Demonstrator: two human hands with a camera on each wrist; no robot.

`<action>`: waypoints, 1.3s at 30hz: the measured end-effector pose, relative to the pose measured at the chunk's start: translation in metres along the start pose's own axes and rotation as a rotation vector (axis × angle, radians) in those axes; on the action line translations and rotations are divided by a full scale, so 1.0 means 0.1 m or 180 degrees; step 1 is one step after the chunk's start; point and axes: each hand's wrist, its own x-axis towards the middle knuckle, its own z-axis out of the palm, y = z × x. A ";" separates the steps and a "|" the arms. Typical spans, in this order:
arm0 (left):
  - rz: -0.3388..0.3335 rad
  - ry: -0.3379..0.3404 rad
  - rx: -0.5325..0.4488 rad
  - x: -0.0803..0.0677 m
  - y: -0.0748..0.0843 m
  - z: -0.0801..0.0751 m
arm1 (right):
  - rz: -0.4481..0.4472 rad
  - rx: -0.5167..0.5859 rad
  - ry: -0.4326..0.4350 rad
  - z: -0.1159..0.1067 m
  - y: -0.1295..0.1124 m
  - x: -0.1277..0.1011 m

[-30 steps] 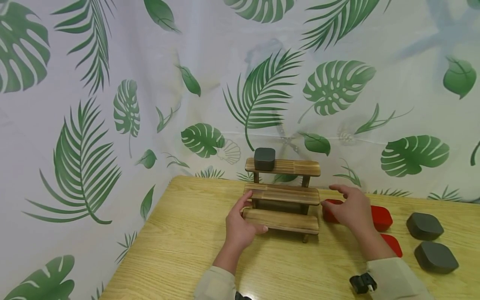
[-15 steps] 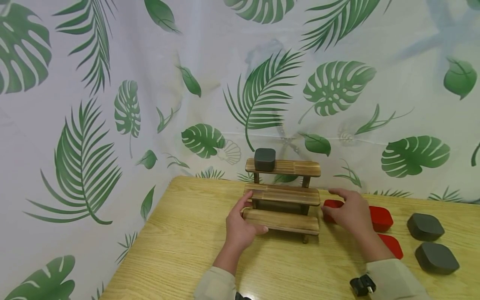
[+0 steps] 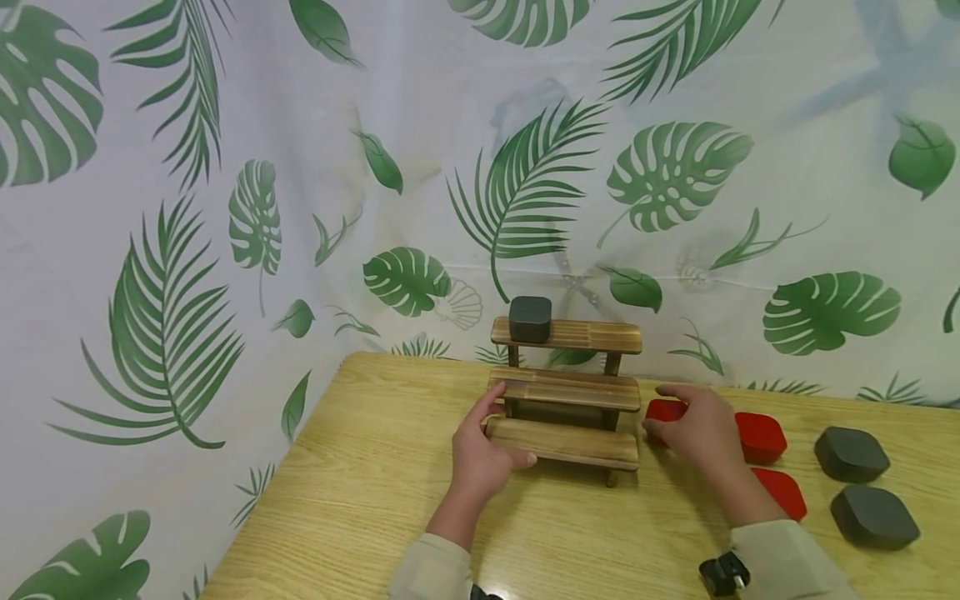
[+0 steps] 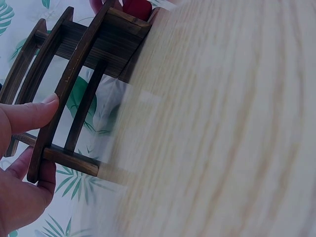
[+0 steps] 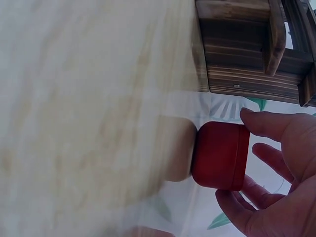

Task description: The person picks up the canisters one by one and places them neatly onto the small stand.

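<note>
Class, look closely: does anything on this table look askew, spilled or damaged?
Nothing stands out. The three-tier wooden stand sits level, the dark grey box rests upright on its top shelf, and the red boxes lie intact beside it.

left hand (image 3: pixel 480 458) fingers curled in a grip, right hand (image 3: pixel 693 429) cupped, thumb and fingers pinching

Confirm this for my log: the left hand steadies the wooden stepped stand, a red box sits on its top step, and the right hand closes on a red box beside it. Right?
Not quite: the box on the stand's top step is dark grey, as the head view shows. The left hand does hold the stand, and the right hand closes on a red box beside it.
</note>
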 end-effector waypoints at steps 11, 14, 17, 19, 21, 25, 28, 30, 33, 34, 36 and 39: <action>0.0019 -0.0031 -0.0004 -0.01 0.01 -0.01 | 0.0053 -0.0062 -0.0064 0.01 0.00 -0.04; 0.0025 -0.0032 -0.0016 0.00 0.00 -0.01 | 0.0000 -0.0105 -0.0055 0.02 0.03 -0.04; 0.0026 -0.0036 -0.0031 0.00 -0.01 -0.01 | -0.0034 -0.0130 -0.0039 0.03 0.05 -0.03; 0.0025 -0.0036 -0.0034 0.00 -0.01 -0.01 | -0.0058 -0.0141 -0.0035 0.05 0.07 -0.03; 0.0022 -0.0038 -0.0033 0.00 -0.01 -0.01 | -0.0069 -0.0148 -0.0038 0.05 0.09 -0.02; 0.0025 -0.0034 -0.0021 0.00 -0.01 -0.01 | -0.0109 -0.0167 -0.0016 0.07 0.12 -0.01; 0.0028 -0.0027 -0.0016 0.00 0.00 -0.01 | -0.0117 -0.0173 0.0018 0.07 0.12 -0.01; 0.0031 -0.0023 -0.0016 0.00 0.00 -0.01 | -0.0108 -0.0166 0.0035 0.06 0.11 -0.02; 0.0030 -0.0020 -0.0023 0.00 0.00 -0.01 | -0.0073 -0.0132 0.0060 0.05 0.09 -0.03; 0.0029 -0.0018 -0.0024 0.00 0.00 -0.01 | -0.0072 -0.0124 0.0069 0.04 0.08 -0.03; 0.0030 -0.0016 -0.0025 0.00 0.00 -0.01 | -0.0072 -0.0107 0.0090 0.03 0.08 -0.04; 0.0039 -0.0012 -0.0018 0.00 0.00 -0.01 | -0.0077 -0.0082 0.0126 0.01 0.06 -0.04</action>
